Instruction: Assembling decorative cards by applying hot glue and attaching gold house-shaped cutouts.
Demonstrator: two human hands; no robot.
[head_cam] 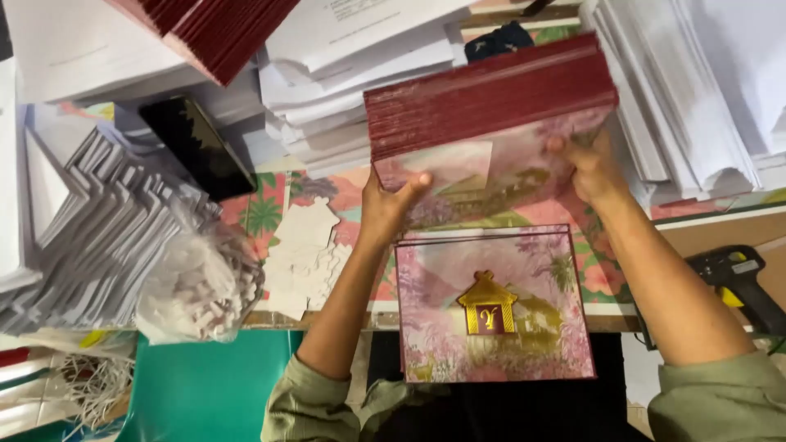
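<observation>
— What do I have in view from the head camera?

— My left hand (pixel 391 203) and right hand (pixel 591 168) are both closed on a thick stack of maroon-edged cards (pixel 491 110), lifted and tilted above the counter (pixel 720 233). The left thumb lies across the stack's pink printed face; the right hand clamps the opposite side.

— And below the stack?

— A single pink card with a gold house emblem (pixel 494 304) lies flat, just beneath and nearer to me, between my forearms.

— Around it?

— White paper piles (pixel 344 90) behind the stack, a black phone (pixel 198 146) far left, a clear bag of white cutouts (pixel 201 282) near the left elbow, a black-and-yellow tool (pixel 734 282) at right.
</observation>
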